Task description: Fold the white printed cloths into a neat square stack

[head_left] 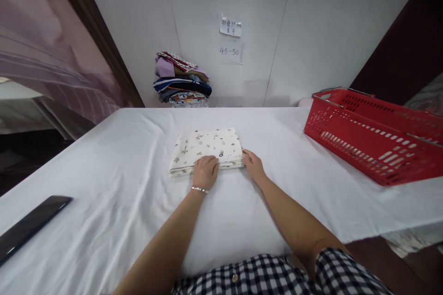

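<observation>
A folded white cloth (207,144) with small printed motifs in brown, green and grey lies flat in layers on the table. At its near edge, my left hand (205,171), with a silver bracelet at the wrist, has its fingers bent together over the layers; the underside of the grip is hidden. My right hand (254,166) pinches the near right corner of the same cloth, its fingertips partly out of sight.
A white tablecloth (114,184) covers the table. On the right stands a red plastic basket (360,133); a dark phone-like slab (31,226) lies at the left. A stack of folded fabrics (182,80) sits beyond the far edge, beside paper signs (230,39) on the wall.
</observation>
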Demonstrator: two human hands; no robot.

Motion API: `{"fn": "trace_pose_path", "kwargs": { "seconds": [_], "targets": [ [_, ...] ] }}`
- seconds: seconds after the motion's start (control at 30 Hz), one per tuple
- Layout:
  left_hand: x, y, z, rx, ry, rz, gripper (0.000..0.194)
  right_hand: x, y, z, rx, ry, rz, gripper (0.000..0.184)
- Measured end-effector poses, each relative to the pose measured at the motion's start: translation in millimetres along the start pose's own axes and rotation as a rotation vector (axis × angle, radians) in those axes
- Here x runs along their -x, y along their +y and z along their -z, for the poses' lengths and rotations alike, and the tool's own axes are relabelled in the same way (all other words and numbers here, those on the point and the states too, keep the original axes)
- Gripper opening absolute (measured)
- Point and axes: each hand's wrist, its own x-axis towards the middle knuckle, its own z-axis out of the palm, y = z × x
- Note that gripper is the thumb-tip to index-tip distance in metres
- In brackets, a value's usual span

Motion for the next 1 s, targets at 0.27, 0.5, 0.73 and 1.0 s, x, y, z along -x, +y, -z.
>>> {"fn": "trace_pose_path", "kwargs": {
  "seconds": [0.27, 0.5, 0.73, 1.0],
  "targets": [
    [0.7, -8.3, 8.3, -0.018, -0.045, 0.079, 0.020, -20.8, -3.4, 1.3, 0.031, -0.043, -0.172, 0.045],
    [-0.6, -10.3, 14.2, 0.047, -0.074, 0.103, 0.022, -39.1, -16.3, 2.9, 0.350, -0.168, -0.205, 0.049],
    [-2.6, -17.6, 22.5, -0.038, -0.007, 0.229, 0.031, -44.7, -18.6, -1.6, 0.501, -0.139, -0.091, 0.050],
    [-1.9, -22.6, 19.7, -0.062, -0.043, 0.304, 0.030, -43.0, -27.3, -9.7, 0.736, -0.390, 0.207, 0.044]
  ]
}}
